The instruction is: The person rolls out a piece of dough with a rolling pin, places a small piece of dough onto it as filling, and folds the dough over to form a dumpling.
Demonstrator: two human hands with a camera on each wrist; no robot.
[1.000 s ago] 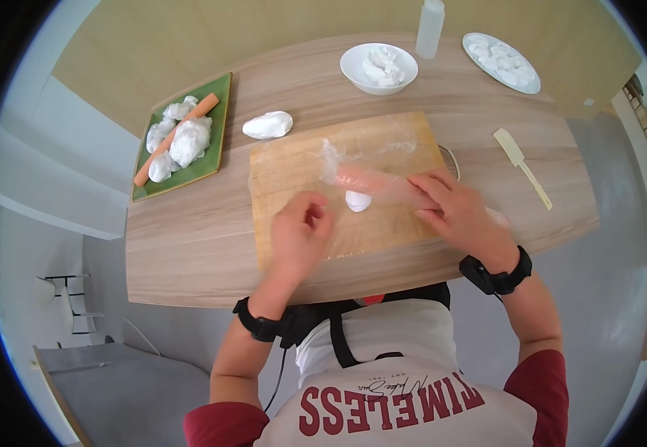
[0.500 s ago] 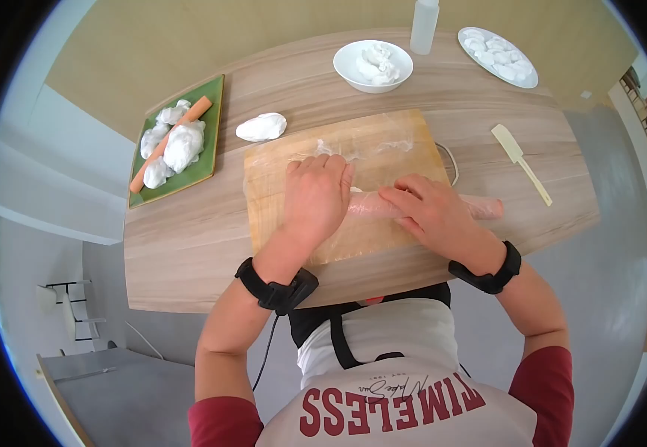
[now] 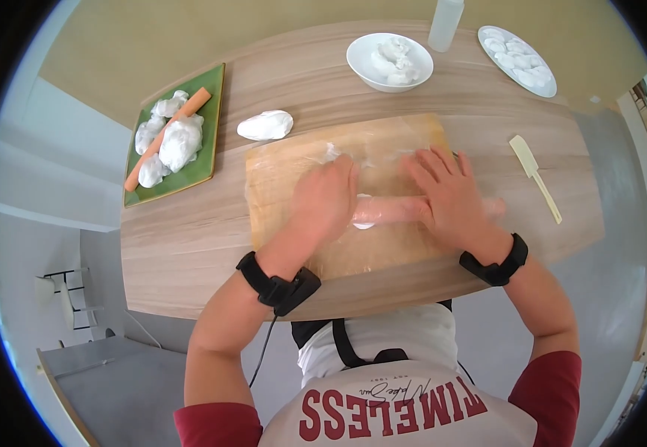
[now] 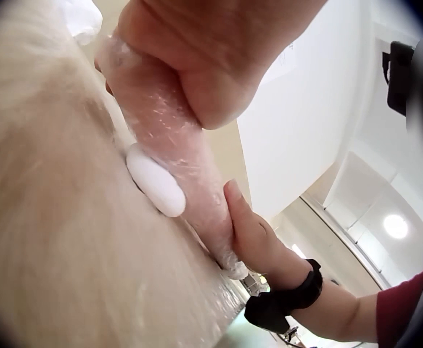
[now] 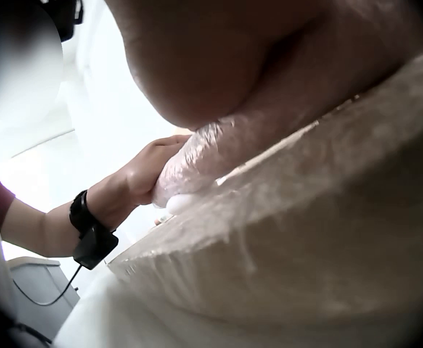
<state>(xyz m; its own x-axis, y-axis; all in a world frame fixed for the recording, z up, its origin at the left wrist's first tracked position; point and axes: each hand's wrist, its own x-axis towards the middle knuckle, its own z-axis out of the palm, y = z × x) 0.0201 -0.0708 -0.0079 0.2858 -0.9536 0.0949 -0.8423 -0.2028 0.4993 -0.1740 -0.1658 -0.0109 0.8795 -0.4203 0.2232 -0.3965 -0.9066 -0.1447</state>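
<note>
A film-wrapped, pinkish rolling pin [image 3: 399,210] lies across a small white dough-like lump [image 4: 155,183] on a wooden board [image 3: 383,253] covered in clear film. My left hand [image 3: 323,195] is over the pin's left end; in the left wrist view its palm heel rests on the pin and fingertips show past the far side. Fingers spread and fairly straight, my right hand [image 3: 454,201] lies over the pin's right part, whose end pokes out beyond it. In the head view the pin hides most of the lump.
A green tray [image 3: 215,134] at left holds wrapped white lumps and an orange stick [image 3: 167,138]. Another white lump [image 3: 265,125] sits behind the board. At the back are a white bowl [image 3: 364,74], a bottle [image 3: 445,26] and a plate [image 3: 513,77]; a spatula [image 3: 537,179] lies right.
The pin, tilted in the right hand a second ago, has come down level over the lump. My left hand has moved onto its left end, and the right hand's fingers have spread.
</note>
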